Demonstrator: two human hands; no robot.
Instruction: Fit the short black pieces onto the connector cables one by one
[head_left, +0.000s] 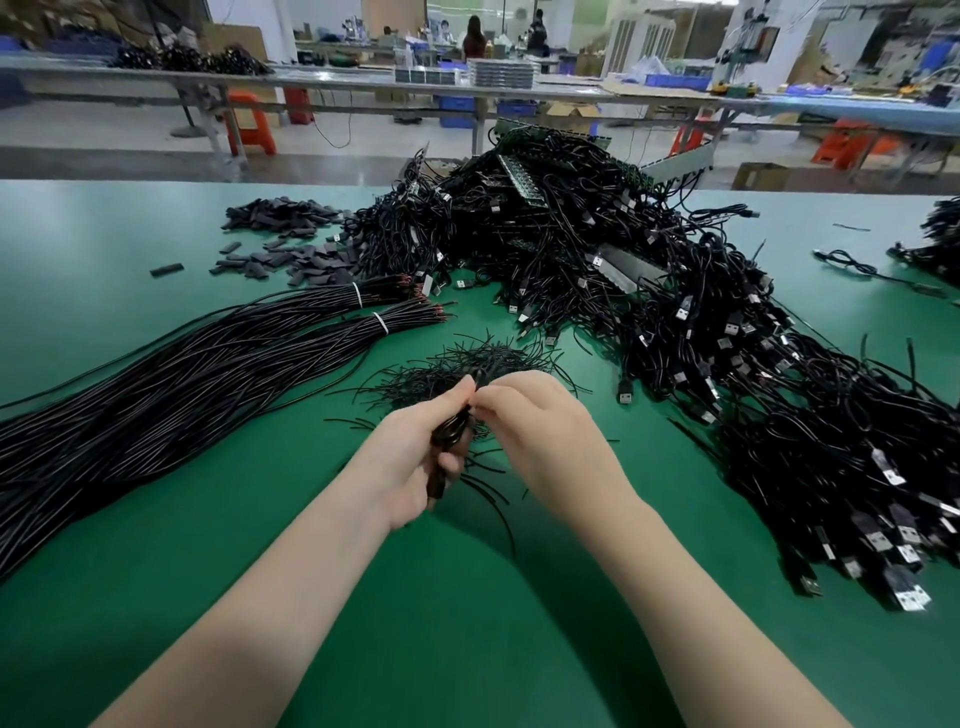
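My left hand (415, 447) grips a small bunch of black cable pieces (451, 436) over the green table (156, 597). My right hand (535, 431) meets it from the right, its fingertips pinching at the top of that bunch; what it pinches is too small to tell. Just beyond both hands lies a loose heap of thin short black pieces (467, 364). A big tangled pile of black USB connector cables (675, 338) spreads along the right side.
Two tied bundles of long black wires (208, 374) run across the left of the table. A heap of flat short black sleeves (296, 249) lies at the back left. Green strips (530, 171) top the cable pile. Workbenches and people stand far behind.
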